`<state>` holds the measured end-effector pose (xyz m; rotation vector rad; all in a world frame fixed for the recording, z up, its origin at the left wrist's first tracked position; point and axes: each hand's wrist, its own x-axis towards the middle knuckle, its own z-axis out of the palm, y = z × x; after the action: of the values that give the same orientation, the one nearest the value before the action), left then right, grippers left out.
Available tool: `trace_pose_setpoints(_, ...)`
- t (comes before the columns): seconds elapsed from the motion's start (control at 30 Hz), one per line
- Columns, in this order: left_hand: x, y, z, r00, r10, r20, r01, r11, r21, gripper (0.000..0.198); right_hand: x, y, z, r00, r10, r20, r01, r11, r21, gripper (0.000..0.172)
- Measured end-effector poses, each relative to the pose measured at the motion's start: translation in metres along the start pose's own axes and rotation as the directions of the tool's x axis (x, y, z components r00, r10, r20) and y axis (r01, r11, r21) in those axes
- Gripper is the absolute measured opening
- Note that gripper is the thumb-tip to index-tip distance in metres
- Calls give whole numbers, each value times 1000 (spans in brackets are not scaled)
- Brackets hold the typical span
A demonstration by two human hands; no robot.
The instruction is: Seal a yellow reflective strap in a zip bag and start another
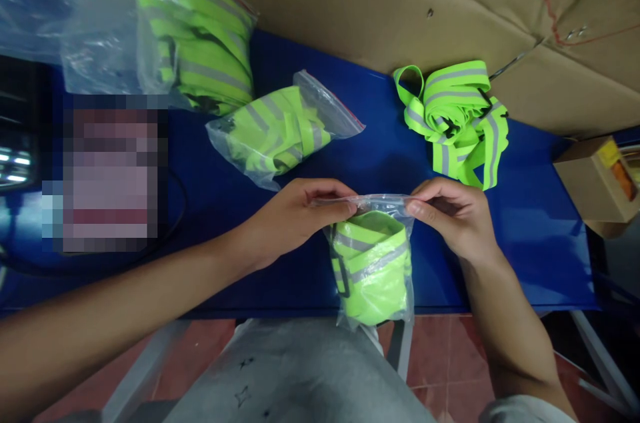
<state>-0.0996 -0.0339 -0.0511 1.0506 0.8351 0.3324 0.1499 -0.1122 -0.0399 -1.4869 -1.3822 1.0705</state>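
A clear zip bag (386, 199) hangs between my two hands near the table's front edge. Inside it lies a folded neon-yellow reflective strap (373, 270) with grey stripes and a black buckle at its left side. My left hand (320, 206) pinches the left end of the bag's top edge between thumb and fingers. At the other end of that edge, my right hand (445, 210) pinches the plastic the same way. Whether the zip is closed cannot be made out.
A filled strap bag (280, 130) lies just beyond my left hand, with a larger bag of straps (210, 43) behind it. Loose straps (457, 116) are heaped at the back right. Brown cardboard (340, 3) lines the back; a small box (597, 176) stands right.
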Motion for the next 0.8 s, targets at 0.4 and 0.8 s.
trace_pose_setpoints(0.4,1,2,-1,1000,14,19,-14,1000,-1,17,5,6,6,997,51,65,-52,998,21,15)
trace_pose_setpoints(0.8,2,-4,-1,999,27,37,-29,998,56,21,4,8,8,993,51,109,-42,996,-77,11)
